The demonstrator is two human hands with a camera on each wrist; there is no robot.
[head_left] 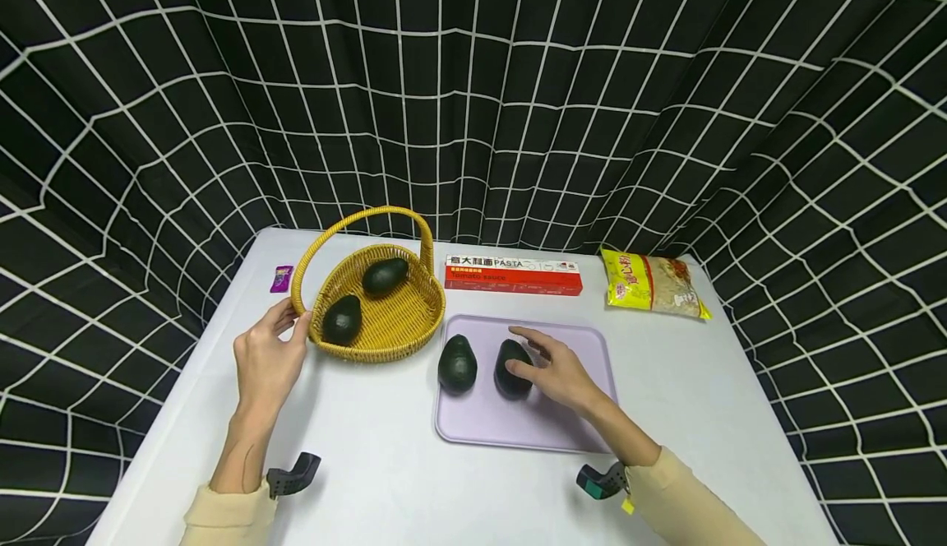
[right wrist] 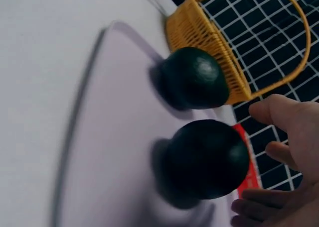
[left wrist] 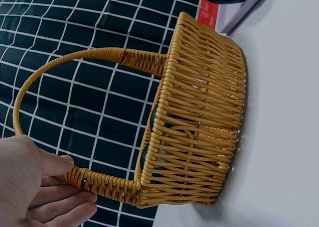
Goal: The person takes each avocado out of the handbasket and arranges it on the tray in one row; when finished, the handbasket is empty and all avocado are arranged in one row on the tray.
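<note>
We've got the left grip [head_left: 270,355] pinching the coiled handle [head_left: 385,210] of a woven basket [head_left: 403,316]; two avocados [head_left: 385,275] inside. Our right grip [head_left: 553,372] is spread wide over a smooth, dark, pear-shaped avocado [head_left: 510,381] on the flat lilac tray [head_left: 503,429]; twin [head_left: 457,365] beside it. Farther out: oblong pasta box [head_left: 514,275], shiny plastic bag [head_left: 654,285], white bench [head_left: 370,455].

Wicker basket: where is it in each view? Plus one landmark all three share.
Head: wicker basket left of centre, left hand touching it.
Left wrist: large, across the middle.
Right wrist: upper right, beyond the two avocados, cut off by the top edge.
Shared landmark: red-and-white pasta box, only partly visible in both wrist views.
</note>
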